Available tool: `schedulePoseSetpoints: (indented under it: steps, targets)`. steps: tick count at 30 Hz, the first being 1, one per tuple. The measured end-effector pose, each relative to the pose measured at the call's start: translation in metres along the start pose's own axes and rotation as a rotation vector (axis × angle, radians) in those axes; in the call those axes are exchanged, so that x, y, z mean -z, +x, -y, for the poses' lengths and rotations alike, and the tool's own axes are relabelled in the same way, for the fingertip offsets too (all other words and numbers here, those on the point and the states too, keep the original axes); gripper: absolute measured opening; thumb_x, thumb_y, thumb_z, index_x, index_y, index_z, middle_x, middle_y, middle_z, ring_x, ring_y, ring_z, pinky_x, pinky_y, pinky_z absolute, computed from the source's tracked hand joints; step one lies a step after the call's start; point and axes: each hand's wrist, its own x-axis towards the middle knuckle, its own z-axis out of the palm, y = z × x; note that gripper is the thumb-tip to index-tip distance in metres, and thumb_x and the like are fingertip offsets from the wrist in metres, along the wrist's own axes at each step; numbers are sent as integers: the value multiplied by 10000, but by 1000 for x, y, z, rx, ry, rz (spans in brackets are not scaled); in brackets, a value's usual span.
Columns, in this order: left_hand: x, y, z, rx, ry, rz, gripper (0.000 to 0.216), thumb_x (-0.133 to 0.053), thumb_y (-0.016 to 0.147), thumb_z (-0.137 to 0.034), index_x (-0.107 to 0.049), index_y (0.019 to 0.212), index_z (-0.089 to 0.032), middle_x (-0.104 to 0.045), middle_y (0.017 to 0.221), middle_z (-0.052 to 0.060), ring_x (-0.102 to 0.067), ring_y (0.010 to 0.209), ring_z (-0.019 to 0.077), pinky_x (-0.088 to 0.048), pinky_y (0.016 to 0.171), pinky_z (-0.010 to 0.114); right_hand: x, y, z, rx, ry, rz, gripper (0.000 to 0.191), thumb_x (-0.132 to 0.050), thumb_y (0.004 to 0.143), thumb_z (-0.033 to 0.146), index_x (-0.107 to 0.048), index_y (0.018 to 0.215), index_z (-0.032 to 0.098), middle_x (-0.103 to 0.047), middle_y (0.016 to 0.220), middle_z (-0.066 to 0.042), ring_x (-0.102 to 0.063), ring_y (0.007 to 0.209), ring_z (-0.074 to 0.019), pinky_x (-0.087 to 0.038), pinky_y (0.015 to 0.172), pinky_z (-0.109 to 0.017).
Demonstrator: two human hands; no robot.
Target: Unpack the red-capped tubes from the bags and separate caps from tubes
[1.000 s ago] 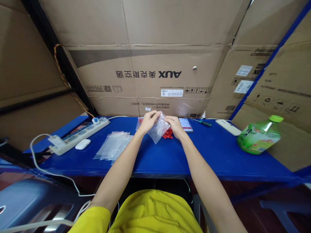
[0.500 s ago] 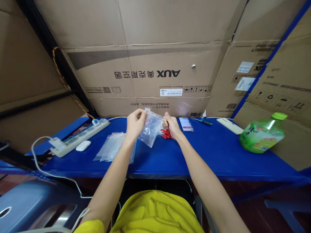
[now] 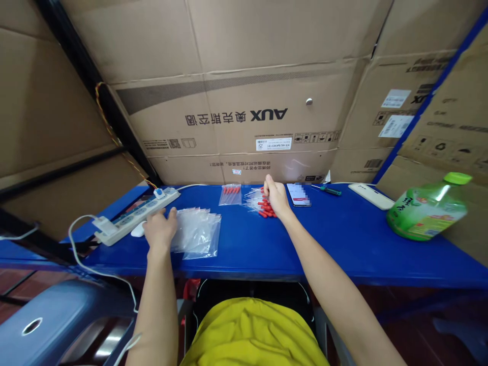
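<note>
1. Several cardboard boxes [image 3: 244,101] wall off the far side of the table [image 3: 343,239]; the frame cuts off their tops.
2. Bare blue surface lies open between the right forearm and the green bottle [image 3: 427,211], and along the near edge in the middle.
3. That bottle leans at the right end, blurred, its label unreadable.
4. At the left end a power strip [image 3: 137,216] runs at an angle, and its cable drops over the near edge.
5. Just right of it, close to the near edge, lies a stack of clear bags [image 3: 200,231].
6. On the stack's left edge rests the left hand [image 3: 160,229], flat, fingers spread wide, gripping nothing; it hides most of a white object [image 3: 135,231].
7. Toward the boxes, the right hand [image 3: 276,195] sits with fingers curled down onto the red pieces [image 3: 267,211]; the fingertips are hidden, so I cannot tell whether they pinch one.
8. Left of that pile and apart from it, a small bag [image 3: 231,194] holds more red bits.
9. The loose pieces are too small to make out.
</note>
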Motion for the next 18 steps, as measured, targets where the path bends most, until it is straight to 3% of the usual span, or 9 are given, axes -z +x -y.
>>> schedulePoseSetpoints:
  steps: [3,6,10,13,15,18]
  targets:
    - [-7,-10,-12,14,17,146,838,-457,903,-685,-593,1471,-84,-586,1453,298,-548,1339,510,-456,1073,626,1,0,-1,4,-31,-23,724,-328,948,841,-410,539,248,-406,479,4,-433,521,-160,-350,567,-313]
    - [-9,-20,-22,-4,6,234,927,-474,863,-761,-500,1559,-149,-550,1512,264,-517,1372,517,-448,1079,636,1,0,-1,17,-31,-36,717,-332,963,817,-410,536,246,-418,487,2,-437,522,-160,-343,575,-318]
    - [-4,-25,-29,-40,-21,276,808,-463,900,-718,-580,1490,-178,-558,1517,228,-513,1391,482,-436,1110,613,0,-1,1,54,-37,-38,714,-335,977,792,-429,533,241,-462,516,-6,-463,547,-162,-358,609,-318]
    - [5,-18,-41,-56,0,143,710,-505,917,-659,-621,1435,-186,-492,1573,227,-448,1441,485,-378,1146,649,-1,-1,2,42,-59,-43,720,-320,975,797,-439,533,242,-468,511,-9,-474,552,-168,-371,620,-317]
    - [9,-8,-59,-150,-52,8,657,-516,939,-593,-619,1422,-160,-484,1570,232,-428,1465,445,-351,1187,607,-2,-1,2,35,-69,-49,722,-308,977,795,-439,531,242,-471,508,-10,-478,551,-169,-372,622,-315]
    - [-1,8,-103,-337,-250,37,541,-534,954,-524,-660,1332,-159,-649,1385,186,-557,1353,341,-408,1170,472,-2,-2,2,44,-90,-60,728,-277,988,780,-446,528,241,-497,523,-16,-495,563,-170,-374,632,-313]
